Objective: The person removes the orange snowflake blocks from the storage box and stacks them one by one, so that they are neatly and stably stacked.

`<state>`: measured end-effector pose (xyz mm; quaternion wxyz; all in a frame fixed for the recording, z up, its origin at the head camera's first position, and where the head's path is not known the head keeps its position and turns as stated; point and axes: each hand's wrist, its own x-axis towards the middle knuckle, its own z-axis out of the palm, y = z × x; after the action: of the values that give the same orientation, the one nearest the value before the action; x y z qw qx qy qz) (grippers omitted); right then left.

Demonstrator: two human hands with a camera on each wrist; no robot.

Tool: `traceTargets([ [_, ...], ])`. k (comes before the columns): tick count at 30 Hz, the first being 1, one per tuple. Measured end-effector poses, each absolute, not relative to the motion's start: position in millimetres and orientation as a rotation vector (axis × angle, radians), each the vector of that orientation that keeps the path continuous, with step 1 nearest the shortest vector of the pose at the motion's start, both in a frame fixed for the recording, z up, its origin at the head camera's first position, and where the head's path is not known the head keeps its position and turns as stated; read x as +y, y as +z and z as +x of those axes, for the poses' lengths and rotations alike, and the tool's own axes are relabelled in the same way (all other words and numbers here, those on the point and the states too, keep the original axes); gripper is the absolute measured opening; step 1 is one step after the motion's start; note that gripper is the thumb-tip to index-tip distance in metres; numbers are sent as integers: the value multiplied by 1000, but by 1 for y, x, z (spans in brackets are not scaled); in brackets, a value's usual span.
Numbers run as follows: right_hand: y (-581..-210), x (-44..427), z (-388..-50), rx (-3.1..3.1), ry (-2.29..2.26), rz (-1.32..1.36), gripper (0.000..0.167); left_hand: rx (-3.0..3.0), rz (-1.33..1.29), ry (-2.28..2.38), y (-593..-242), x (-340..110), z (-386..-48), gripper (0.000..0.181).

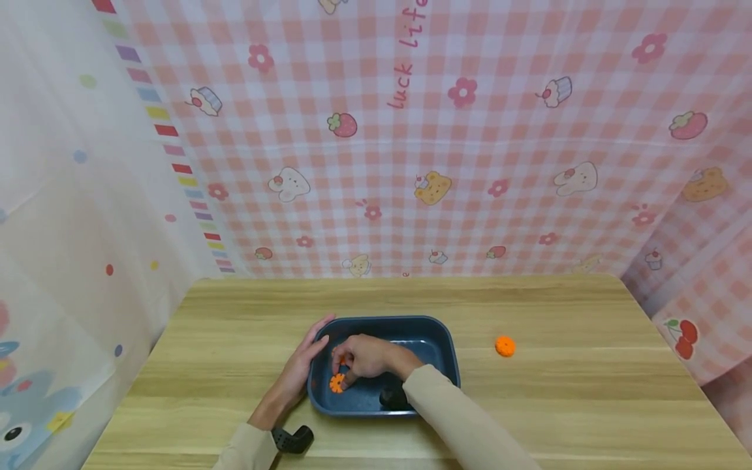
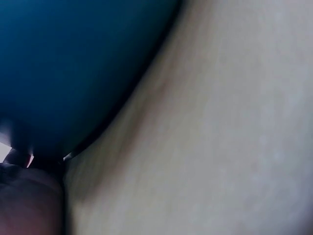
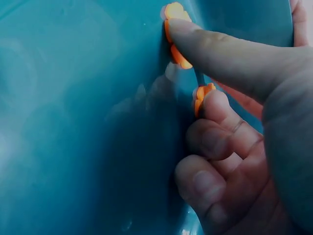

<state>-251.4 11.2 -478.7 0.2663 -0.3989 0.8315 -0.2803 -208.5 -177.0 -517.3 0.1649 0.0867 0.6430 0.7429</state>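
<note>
A dark blue rectangular basin stands on the table. My left hand holds its left rim, thumb over the edge inside and the other fingers along the outer wall. In the left wrist view, only part of that hand shows beside the blurred basin wall. My right hand reaches into the basin's left part, fingers curled. Its thumb lies on an orange flower-shaped disc on the basin floor. The index fingertip touches a second orange disc, mostly hidden behind the fingers.
A round orange piece with a scalloped edge lies on the wooden table, right of the basin. Black wrist devices sit at both wrists. A pink checked cloth hangs behind the table, with a pale dotted cloth at the left.
</note>
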Motion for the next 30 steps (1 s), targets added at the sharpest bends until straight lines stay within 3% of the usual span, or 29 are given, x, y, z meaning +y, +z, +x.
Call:
traceTargets([
  [30,-476,12,-251,2251,-808,-1027,22,1881,222,2097,-518,-176,-210,55],
])
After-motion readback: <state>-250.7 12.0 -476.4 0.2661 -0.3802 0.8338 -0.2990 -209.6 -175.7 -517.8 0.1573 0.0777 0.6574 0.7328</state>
